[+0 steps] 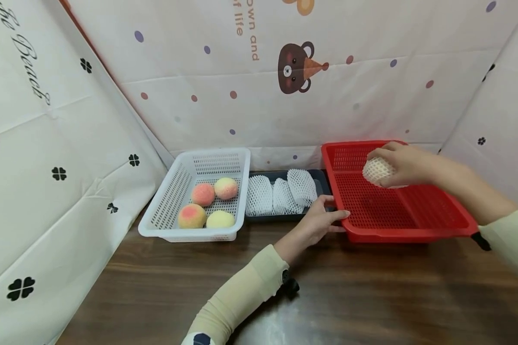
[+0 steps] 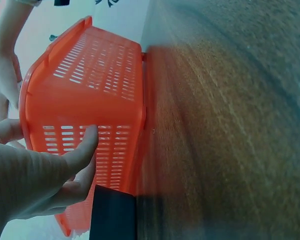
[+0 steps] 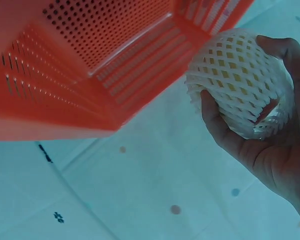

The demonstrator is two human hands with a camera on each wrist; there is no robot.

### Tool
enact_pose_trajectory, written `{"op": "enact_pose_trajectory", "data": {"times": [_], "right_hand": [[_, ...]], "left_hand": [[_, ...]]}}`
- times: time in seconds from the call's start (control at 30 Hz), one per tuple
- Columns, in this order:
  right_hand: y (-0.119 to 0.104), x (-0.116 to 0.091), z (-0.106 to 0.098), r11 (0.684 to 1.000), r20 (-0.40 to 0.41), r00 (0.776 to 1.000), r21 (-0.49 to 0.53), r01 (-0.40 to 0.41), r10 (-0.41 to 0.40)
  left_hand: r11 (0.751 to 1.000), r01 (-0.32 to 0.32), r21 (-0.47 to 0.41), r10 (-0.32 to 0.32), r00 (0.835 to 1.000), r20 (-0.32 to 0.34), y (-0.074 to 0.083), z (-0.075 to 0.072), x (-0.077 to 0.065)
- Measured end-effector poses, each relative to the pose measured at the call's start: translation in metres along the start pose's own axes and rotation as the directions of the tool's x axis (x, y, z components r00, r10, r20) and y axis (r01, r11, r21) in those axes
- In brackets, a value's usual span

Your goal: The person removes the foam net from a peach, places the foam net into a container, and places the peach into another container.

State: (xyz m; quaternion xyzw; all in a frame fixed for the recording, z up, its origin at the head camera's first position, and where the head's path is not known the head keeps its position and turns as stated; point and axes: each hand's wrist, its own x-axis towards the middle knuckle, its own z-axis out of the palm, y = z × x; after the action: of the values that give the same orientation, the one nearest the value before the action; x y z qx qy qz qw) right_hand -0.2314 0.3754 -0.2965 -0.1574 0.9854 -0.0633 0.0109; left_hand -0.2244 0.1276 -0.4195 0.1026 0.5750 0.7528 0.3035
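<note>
My right hand (image 1: 407, 165) grips a peach in a white foam net (image 1: 377, 171) above the red basket (image 1: 414, 235). In the right wrist view, thumb and fingers curl around the netted peach (image 3: 235, 82), and yellow shows through the mesh. My left hand (image 1: 319, 220) holds the near-left corner of the red basket. In the left wrist view, one finger reaches the rim while others lie against the slotted outer wall of the basket (image 2: 85, 112). Several peaches (image 1: 192, 216) without nets lie in a white basket (image 1: 155, 233) at the left.
Between the two baskets lies a dark tray (image 1: 276, 218) with white foam nets (image 1: 259, 195) on it. All stand on a brown wooden table (image 1: 155, 287). Printed cloth (image 1: 190, 115) rises behind and at both sides.
</note>
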Motion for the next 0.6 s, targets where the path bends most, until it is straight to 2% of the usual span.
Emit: {"op": "enact_pose_trajectory", "data": {"times": [0.13,0.4,0.6], "right_hand": [[-0.018,-0.013,-0.001,1.0,-0.029,0.999,-0.004,0.014,-0.014],[-0.051,-0.027,0.0,0.997,-0.057,0.997,0.054,0.047,-0.044],[-0.068,-0.031,0.004,0.991,-0.047,0.993,0.073,0.112,-0.108]], "left_hand": [[1.0,0.017,0.002,-0.017,1.0,0.009,0.002,-0.001,0.0],[1.0,-0.008,0.009,0.007,0.998,0.064,0.001,-0.007,0.001],[0.998,-0.037,0.046,0.033,0.996,0.088,0.004,-0.019,-0.009]]}}
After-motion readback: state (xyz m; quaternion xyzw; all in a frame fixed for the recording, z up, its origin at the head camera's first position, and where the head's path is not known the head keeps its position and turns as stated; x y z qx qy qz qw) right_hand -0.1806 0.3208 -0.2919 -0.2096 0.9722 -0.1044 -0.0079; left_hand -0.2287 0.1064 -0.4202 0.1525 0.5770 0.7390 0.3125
